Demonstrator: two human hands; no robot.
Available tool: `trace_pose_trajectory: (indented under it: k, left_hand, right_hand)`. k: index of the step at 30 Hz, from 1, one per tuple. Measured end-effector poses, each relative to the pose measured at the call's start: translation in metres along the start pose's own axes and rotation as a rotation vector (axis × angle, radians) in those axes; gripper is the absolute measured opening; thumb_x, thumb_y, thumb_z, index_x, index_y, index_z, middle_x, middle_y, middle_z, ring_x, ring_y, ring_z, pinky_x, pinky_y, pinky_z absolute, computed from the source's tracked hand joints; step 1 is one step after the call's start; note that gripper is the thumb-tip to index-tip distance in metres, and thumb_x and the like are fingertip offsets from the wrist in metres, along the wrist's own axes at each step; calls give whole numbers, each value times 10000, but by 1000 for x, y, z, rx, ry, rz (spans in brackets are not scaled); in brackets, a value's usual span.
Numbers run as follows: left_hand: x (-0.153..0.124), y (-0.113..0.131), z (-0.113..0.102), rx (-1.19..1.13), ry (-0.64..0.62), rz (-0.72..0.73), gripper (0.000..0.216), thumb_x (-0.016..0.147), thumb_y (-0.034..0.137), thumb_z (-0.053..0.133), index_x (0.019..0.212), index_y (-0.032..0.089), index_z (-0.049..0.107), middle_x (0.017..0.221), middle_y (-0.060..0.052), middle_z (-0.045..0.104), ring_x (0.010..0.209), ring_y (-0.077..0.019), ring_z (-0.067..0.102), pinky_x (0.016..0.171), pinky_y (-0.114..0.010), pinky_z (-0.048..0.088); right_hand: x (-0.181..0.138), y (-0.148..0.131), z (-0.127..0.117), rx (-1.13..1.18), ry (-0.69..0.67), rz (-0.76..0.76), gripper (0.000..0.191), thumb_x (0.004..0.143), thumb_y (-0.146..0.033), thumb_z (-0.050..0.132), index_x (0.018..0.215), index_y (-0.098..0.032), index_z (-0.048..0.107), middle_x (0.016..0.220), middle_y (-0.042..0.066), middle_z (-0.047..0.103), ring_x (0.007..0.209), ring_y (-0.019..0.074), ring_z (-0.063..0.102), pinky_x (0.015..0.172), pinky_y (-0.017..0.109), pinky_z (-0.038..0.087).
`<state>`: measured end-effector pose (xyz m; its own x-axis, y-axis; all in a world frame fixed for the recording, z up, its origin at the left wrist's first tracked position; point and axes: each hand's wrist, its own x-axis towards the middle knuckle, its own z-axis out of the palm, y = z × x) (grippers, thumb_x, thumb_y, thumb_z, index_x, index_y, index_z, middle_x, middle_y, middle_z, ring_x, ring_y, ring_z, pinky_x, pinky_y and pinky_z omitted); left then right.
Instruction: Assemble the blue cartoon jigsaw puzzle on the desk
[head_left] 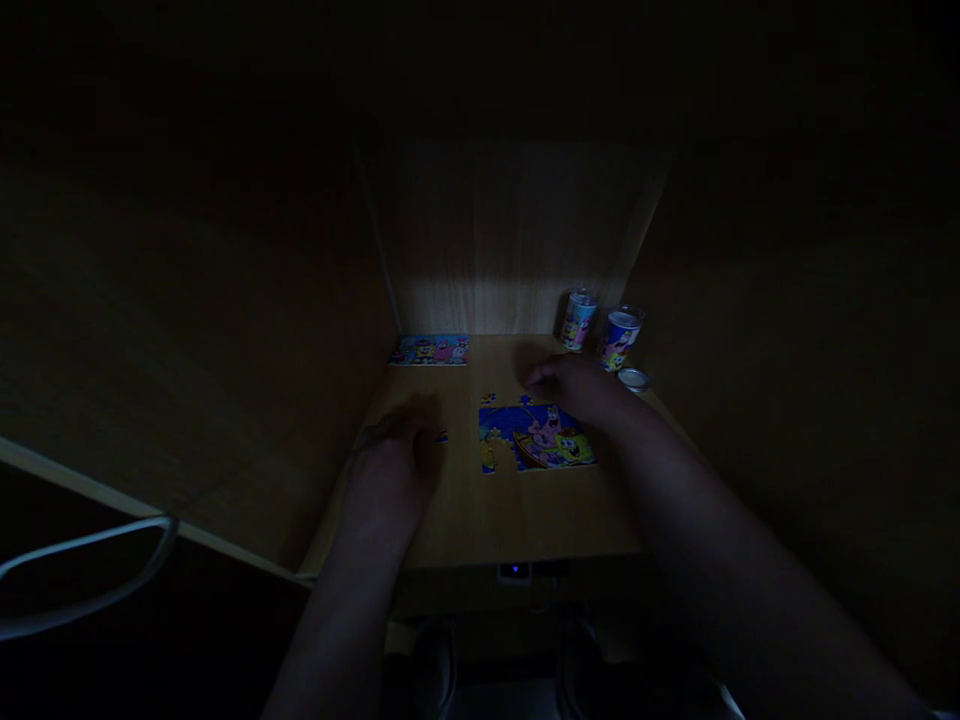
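A partly assembled cartoon jigsaw puzzle [538,437] lies on the wooden desk [487,510]. My right hand [571,386] rests at the puzzle's upper right edge, fingers curled down onto the pieces; the dark hides whether it holds one. My left hand [394,455] lies on the desk left of the puzzle, fingers bent over a small spot. A loose blue piece [442,436] sits just right of its fingertips.
A cartoon reference picture [430,350] lies at the back left. Two printed cans [577,319] [621,338] stand at the back right, a round lid [634,379] beside them. Wooden walls enclose the desk. A chair arm [90,570] is at lower left.
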<state>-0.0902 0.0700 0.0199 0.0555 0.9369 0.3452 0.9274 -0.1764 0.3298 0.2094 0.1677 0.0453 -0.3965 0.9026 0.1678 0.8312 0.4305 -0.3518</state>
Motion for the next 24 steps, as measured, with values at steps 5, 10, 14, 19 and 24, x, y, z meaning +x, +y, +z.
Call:
trace_pose_trajectory:
  k: [5,10,14,19,24]
  left_hand:
    - [-2,6,-3,50,-12,37,303,1055,344,596,1190,179,811,1327,-156,756,1212,-373,699,1111,-534,545]
    - [-1,7,-4,44,-56,21,280,1063,346,596,1152,219,829,1284,-136,766,1221,-357,694,1129,-527,532]
    - [1,6,-6,18,-72,15,232,1047,323,612,1116,235,816,1246,-117,772,1180,-329,704,1101,-493,543]
    - [2,6,-8,-34,-104,-6,190,1015,288,638,1087,225,802,1248,-111,767,1182,-337,697,1085,-494,543]
    - [2,6,-7,-63,-90,-21,179,999,288,642,1073,234,796,1213,-98,781,1162,-336,708,1068,-495,549]
  right_hand:
    - [0,4,5,57,-25,-58,127,941,-189,797,1029,-254,862,1076,33,868,1006,225,802,926,324,564]
    - [2,6,9,79,-31,-53,118,937,-159,790,1001,-238,850,1048,50,863,983,237,802,904,337,561]
    - [2,6,9,110,-25,-47,105,918,-152,806,986,-228,830,1051,62,853,991,246,791,901,347,560]
    - [0,5,9,201,-2,-25,81,916,-165,807,971,-224,807,1027,57,841,960,228,778,867,330,564]
    - [3,3,11,360,2,6,16,932,-191,792,933,-203,781,976,54,836,903,211,778,825,322,587]
